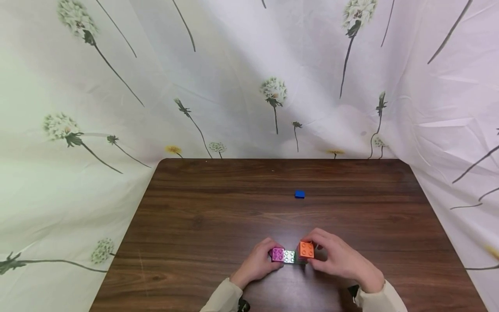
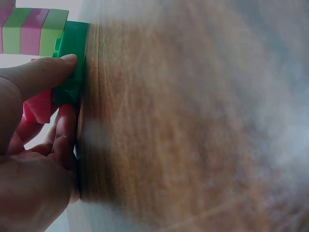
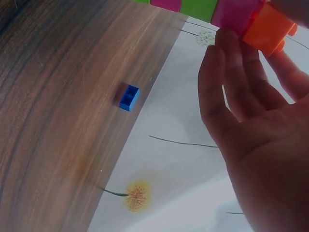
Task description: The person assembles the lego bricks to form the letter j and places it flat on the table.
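Note:
A built piece of toy bricks stands low on the near part of the table. It has a dark green base brick (image 2: 73, 63), a pink-purple brick (image 1: 278, 254) at its left end, and a tower of alternating pink and light green bricks (image 2: 31, 31). My left hand (image 1: 258, 262) grips the base end, its thumb on the green brick. With thumb and fingers my right hand (image 1: 339, 256) holds an orange brick (image 1: 306, 249) at the tower's top, against a magenta brick (image 3: 236, 14). Whether the orange brick sits fully down, I cannot tell.
A small blue brick (image 1: 299, 194) lies alone farther back on the dark wooden table (image 1: 218, 203). White cloth with a dandelion print (image 1: 241, 86) hangs behind the table and along both sides.

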A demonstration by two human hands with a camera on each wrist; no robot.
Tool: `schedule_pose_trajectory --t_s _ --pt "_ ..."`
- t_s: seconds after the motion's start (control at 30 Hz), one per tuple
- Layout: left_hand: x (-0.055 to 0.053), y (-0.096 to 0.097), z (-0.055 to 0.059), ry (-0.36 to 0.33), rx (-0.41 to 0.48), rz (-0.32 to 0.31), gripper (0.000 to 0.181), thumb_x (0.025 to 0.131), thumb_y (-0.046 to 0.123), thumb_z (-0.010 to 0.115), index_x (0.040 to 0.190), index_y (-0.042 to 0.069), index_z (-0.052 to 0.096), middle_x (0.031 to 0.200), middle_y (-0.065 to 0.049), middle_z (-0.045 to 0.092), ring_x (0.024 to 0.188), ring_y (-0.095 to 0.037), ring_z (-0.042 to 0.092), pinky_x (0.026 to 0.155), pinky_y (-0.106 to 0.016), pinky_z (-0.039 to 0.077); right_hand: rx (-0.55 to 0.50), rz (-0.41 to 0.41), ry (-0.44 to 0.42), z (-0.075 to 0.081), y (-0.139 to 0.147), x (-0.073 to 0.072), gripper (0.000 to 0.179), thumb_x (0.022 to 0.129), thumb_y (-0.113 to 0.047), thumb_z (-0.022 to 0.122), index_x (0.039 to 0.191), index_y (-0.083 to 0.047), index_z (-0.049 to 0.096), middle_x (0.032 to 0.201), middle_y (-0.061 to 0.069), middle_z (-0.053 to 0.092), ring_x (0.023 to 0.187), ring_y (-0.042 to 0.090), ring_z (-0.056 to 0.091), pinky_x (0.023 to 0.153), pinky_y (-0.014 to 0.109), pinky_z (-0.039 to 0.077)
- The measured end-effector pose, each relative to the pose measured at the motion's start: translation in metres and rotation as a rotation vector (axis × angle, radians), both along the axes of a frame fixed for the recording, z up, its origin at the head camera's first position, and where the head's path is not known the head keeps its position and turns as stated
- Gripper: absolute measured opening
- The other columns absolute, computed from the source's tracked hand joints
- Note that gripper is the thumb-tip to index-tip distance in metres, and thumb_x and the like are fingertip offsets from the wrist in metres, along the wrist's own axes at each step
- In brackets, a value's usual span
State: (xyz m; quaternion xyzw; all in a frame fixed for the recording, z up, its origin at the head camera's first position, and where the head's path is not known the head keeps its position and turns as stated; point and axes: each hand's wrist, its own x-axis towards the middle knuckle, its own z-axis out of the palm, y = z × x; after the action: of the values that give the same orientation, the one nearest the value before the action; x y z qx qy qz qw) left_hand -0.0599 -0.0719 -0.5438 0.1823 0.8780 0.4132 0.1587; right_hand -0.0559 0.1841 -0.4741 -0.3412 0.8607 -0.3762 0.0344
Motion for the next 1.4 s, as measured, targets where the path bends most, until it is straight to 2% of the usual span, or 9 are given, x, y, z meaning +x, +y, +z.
schedule_pose_trajectory --t_s 0.23,0.43,0.67,0.93,1.07,1.4 --pt "-0.0002 -0.0007 -0.0003 -0.005 0.004 -0.004 0.031 0.073 0.014 0.081 0.102 0.014 0.069 0.097 0.008 0.059 0.09 -0.004 0.053 0.08 -0.021 0.044 0.039 -0.033 0.007 0.0024 -0.0021 0.0036 0.039 0.078 -0.015 0.076 0.114 -0.019 0.06 0.103 -0.015 0.054 0.085 -0.002 0.054 0.073 0.023 0.052" --pt "-0.0001 -0.0005 -0.0012 0.017 0.008 -0.011 0.031 0.073 0.015 0.081 0.102 0.014 0.069 0.097 0.008 0.06 0.09 -0.003 0.053 0.08 -0.021 0.044 0.055 -0.049 0.05 0.0014 -0.0031 0.0039 0.037 0.077 -0.017 0.076 0.112 -0.019 0.063 0.102 -0.016 0.055 0.083 0.0 0.055 0.072 0.025 0.051" --pt "-0.0003 -0.0004 -0.0018 0.008 0.008 -0.007 0.03 0.073 0.014 0.081 0.101 0.014 0.069 0.096 0.008 0.059 0.088 -0.003 0.053 0.079 -0.02 0.043 0.065 -0.053 0.069 0.0014 -0.0028 0.0037 0.035 0.078 -0.019 0.076 0.111 -0.018 0.067 0.1 -0.018 0.055 0.081 0.001 0.053 0.07 0.019 0.046" --pt "-0.0008 0.0002 -0.0028 -0.005 0.002 0.0 0.03 0.073 0.014 0.081 0.1 0.014 0.069 0.094 0.009 0.058 0.086 -0.001 0.051 0.077 -0.019 0.042 0.049 -0.054 0.075 -0.0001 -0.0029 0.0039 0.037 0.077 -0.017 0.077 0.113 -0.015 0.068 0.1 -0.017 0.056 0.081 0.0 0.052 0.068 0.022 0.048" --pt "-0.0009 0.0002 -0.003 0.003 0.001 -0.002 0.03 0.073 0.014 0.081 0.1 0.014 0.069 0.095 0.008 0.059 0.086 -0.001 0.052 0.077 -0.02 0.043 0.066 -0.052 0.057 0.0012 -0.0027 0.0045 0.036 0.08 -0.019 0.076 0.115 -0.015 0.068 0.101 -0.016 0.057 0.081 0.002 0.054 0.07 0.021 0.048" --pt "-0.0015 0.0005 -0.0029 0.006 -0.004 -0.003 0.03 0.073 0.014 0.082 0.101 0.014 0.069 0.094 0.009 0.059 0.086 -0.001 0.052 0.077 -0.02 0.042 0.097 -0.023 0.105 0.0024 -0.0018 0.0049 0.033 0.087 -0.025 0.071 0.117 -0.012 0.067 0.104 -0.012 0.059 0.083 0.002 0.056 0.071 0.021 0.049"
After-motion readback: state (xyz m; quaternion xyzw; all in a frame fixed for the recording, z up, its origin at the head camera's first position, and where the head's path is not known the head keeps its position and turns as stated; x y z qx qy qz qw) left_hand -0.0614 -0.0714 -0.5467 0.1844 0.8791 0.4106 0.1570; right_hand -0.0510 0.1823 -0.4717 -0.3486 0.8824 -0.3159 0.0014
